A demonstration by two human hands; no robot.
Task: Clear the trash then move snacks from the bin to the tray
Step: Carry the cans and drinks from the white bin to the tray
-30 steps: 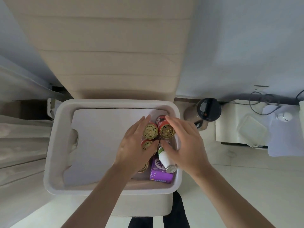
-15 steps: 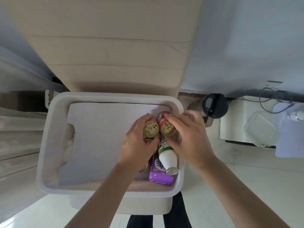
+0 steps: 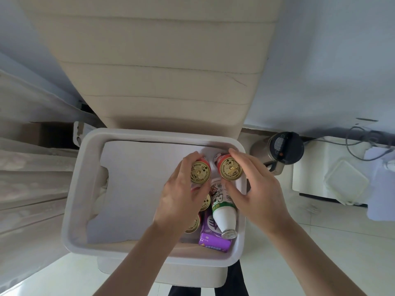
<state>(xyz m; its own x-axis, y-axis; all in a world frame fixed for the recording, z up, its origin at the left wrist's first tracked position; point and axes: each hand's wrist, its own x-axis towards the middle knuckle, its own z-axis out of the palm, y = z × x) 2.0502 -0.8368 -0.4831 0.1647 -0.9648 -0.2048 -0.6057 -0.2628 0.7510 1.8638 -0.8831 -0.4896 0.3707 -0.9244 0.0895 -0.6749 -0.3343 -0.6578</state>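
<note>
A white bin (image 3: 74, 199) sits below me, its floor lined with white paper. Its right side holds several gold-lidded red cans, a white bottle with a green label (image 3: 224, 212) lying on its side, and a purple carton (image 3: 210, 238). My left hand (image 3: 181, 199) grips one red can (image 3: 200, 173) round its body. My right hand (image 3: 254, 189) grips a second red can (image 3: 230, 168). Both cans stand upright, lids facing me, raised above the others. Two more cans lie partly hidden under my left hand.
A beige padded seat (image 3: 154, 71) rises behind the bin. To the right stand a steel kettle with a black lid (image 3: 282, 149), a white table with a lidded plastic box (image 3: 344, 182), and cables. Pale floor shows at the bottom right.
Both hands have curled round a can each and lifted the two cans up out of the pile. The view has moved closer to the bin.
</note>
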